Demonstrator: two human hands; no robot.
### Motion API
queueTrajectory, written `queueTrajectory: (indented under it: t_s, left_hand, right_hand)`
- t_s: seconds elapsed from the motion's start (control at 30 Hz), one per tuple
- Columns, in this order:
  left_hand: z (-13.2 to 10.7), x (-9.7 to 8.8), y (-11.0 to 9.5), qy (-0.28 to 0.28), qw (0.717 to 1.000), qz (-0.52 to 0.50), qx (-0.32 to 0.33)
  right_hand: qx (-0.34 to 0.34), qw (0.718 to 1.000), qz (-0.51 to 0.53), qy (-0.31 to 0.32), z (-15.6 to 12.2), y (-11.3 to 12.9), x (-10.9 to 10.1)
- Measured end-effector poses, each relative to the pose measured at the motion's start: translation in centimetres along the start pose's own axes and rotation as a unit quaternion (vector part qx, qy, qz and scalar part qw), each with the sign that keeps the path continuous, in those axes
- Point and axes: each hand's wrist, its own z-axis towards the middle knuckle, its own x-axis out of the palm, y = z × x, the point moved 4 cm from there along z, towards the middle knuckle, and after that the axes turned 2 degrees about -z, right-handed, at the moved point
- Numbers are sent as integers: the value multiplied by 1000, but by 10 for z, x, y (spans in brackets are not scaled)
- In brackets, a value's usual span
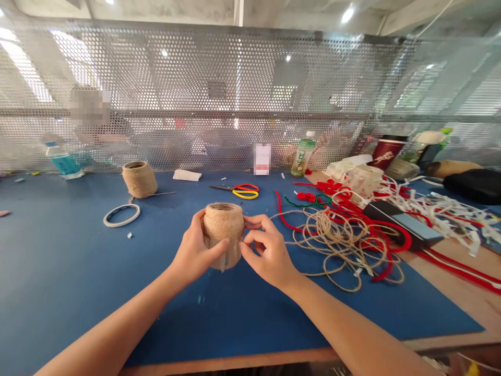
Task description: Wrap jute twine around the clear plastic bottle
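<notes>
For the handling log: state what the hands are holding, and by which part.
Both hands hold a twine-wrapped clear jar: the left hand around its left side, the right hand pinching its right side, near the wrap's lower edge.

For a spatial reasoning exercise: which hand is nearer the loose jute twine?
Right. The right hand is just left of the loose jute twine; the left hand is farther left, beyond the twine-wrapped jar.
</notes>
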Motion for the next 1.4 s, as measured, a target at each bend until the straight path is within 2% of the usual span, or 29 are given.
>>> queueTrajectory:
  t_s: [0.67,0.87,1.07,1.4]
  left_hand:
    - [6,0,8,8,997,-82,15]
    - [8,0,13,10,994,-105,12]
    - [9,-1,16,15,992,-122,3]
    - [5,0,5,39,994,-100,14]
  right_hand:
    - [-2,1000,11,-10,2,-2,1]
    - [23,999,33,10,4,-6,1]
    - [83,993,74,30,7,-14,3]
    - [86,991,93,42,7,-15,3]
